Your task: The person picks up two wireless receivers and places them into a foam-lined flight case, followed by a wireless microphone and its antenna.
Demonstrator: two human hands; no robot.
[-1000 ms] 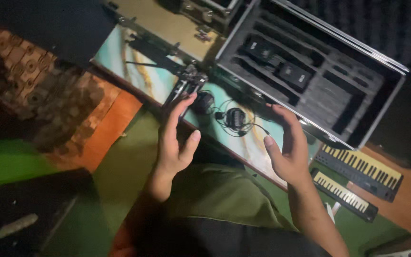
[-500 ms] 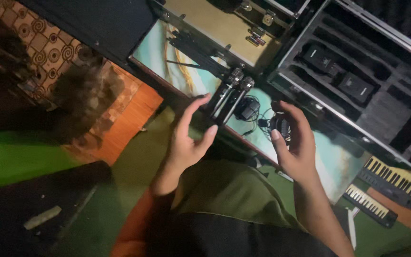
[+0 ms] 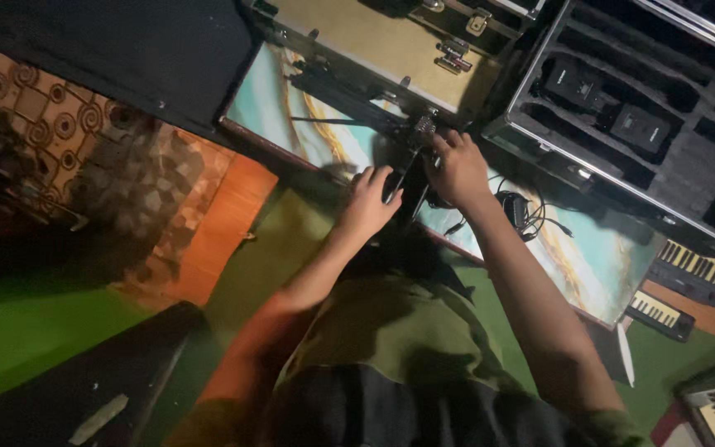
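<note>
Table top (image 3: 606, 257): teal with cream and gold marbled streaks. Microphones (image 3: 411, 161): black, silver-grey mesh heads. Closed case (image 3: 374, 41): tan-gold, metal latches. Open case (image 3: 664, 124): black foam inside, silver rim. Cable (image 3: 527, 215): black. Small keyboards (image 3: 693, 273): black bodies, white keys. Floor (image 3: 26, 331): bright green, orange patch beside it. Rug (image 3: 35, 141): brown with tan swirl pattern. Shirt (image 3: 391, 331): olive green.

A low table (image 3: 597, 257) with a blue and gold swirly top carries the things. A tan case (image 3: 374, 41) with metal clasps sits on its far side. A black open case (image 3: 647, 124) with foam slots sits beside it. A black cable (image 3: 527, 213) and two microphones (image 3: 411, 161) lie on the top near the hands.
</note>
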